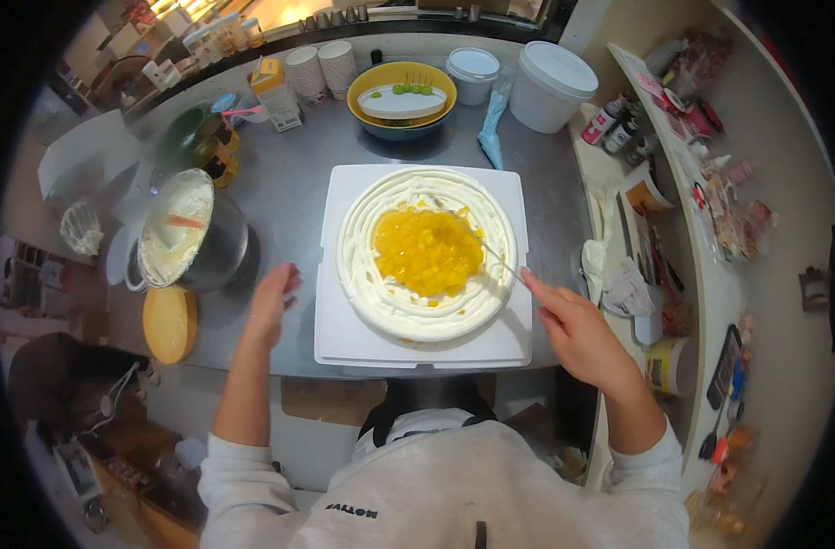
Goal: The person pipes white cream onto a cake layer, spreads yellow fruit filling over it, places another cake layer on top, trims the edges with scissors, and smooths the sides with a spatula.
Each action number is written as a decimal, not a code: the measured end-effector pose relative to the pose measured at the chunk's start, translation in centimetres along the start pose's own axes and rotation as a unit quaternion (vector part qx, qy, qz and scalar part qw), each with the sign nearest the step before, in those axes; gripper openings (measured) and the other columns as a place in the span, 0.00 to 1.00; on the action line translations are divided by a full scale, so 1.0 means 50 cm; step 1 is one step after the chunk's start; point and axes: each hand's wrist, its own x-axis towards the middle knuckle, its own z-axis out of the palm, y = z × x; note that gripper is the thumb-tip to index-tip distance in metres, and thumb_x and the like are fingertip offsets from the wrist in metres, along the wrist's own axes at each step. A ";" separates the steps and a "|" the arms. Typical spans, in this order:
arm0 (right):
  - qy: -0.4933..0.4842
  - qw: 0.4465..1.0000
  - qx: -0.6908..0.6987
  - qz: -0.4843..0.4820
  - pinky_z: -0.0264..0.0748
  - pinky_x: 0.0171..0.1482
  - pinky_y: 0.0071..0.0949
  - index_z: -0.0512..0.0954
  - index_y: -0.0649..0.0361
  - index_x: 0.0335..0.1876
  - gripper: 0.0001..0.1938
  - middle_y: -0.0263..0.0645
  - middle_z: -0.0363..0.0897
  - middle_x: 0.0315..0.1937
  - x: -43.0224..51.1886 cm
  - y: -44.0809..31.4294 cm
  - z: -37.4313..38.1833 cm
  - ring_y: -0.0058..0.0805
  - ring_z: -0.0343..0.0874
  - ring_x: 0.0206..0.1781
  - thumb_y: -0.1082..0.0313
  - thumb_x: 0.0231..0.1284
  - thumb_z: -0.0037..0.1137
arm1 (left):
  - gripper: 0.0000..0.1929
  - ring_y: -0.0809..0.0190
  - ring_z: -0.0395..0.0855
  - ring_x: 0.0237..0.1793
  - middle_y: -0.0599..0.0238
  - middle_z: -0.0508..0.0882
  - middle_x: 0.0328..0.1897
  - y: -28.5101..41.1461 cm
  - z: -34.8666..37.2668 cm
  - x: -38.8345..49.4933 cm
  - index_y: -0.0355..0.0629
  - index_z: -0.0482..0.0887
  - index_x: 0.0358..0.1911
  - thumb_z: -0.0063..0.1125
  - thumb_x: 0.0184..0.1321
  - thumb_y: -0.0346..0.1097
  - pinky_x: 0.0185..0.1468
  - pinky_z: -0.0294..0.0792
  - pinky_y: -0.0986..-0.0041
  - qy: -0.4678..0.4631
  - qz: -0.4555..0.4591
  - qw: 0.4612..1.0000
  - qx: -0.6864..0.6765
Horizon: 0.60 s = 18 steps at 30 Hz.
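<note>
A round cake layer with rings of white cream [357, 288] lies on a square white board [336, 348]. Diced yellow fruit in a glossy pulp [424, 257] fills its middle. My right hand [579, 336] grips a thin metal utensil [501, 261] by its handle at the right edge of the cake. The utensil's far end is down in the fruit, so its shape is hidden. My left hand [273, 302] hovers to the left of the board, touching nothing, with its fingers loosely bent and apart.
Left on the steel table [280, 199] are a tilted metal mixing bowl [229, 237] of cream and a round sponge layer [169, 324]. Behind the board stand a yellow bowl [359, 86], a blue-tipped piping bag [491, 134] and a lidded white tub [548, 96]. Cluttered shelves [671, 178] border the right.
</note>
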 end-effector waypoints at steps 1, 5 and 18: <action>-0.005 0.999 -0.051 0.005 0.69 0.41 0.33 0.67 0.46 0.65 0.25 0.48 0.70 0.31 0.000 -0.016 0.020 0.43 0.72 0.36 0.76 0.61 0.44 | 0.25 0.64 0.74 0.52 0.62 0.79 0.51 -0.017 0.019 0.003 0.40 0.73 0.54 0.42 0.67 0.54 0.56 0.63 0.72 -0.043 -0.069 0.995 -0.054; -0.038 0.996 -0.083 0.024 0.67 0.40 0.28 0.67 0.41 0.65 0.29 0.43 0.65 0.29 -0.059 -0.061 0.073 0.37 0.68 0.34 0.80 0.58 0.47 | 0.28 0.60 0.73 0.57 0.57 0.77 0.54 -0.090 0.046 0.025 0.38 0.71 0.55 0.36 0.68 0.57 0.61 0.63 0.65 -0.208 -0.087 0.945 -0.237; 0.074 0.996 0.028 0.037 0.66 0.37 0.25 0.67 0.50 0.65 0.27 0.41 0.64 0.25 -0.106 -0.118 0.197 0.31 0.65 0.29 0.78 0.58 0.51 | 0.28 0.59 0.71 0.59 0.62 0.72 0.60 -0.155 0.099 -0.134 0.45 0.59 0.64 0.45 0.58 0.34 0.62 0.62 0.59 -0.263 -0.110 0.893 -0.348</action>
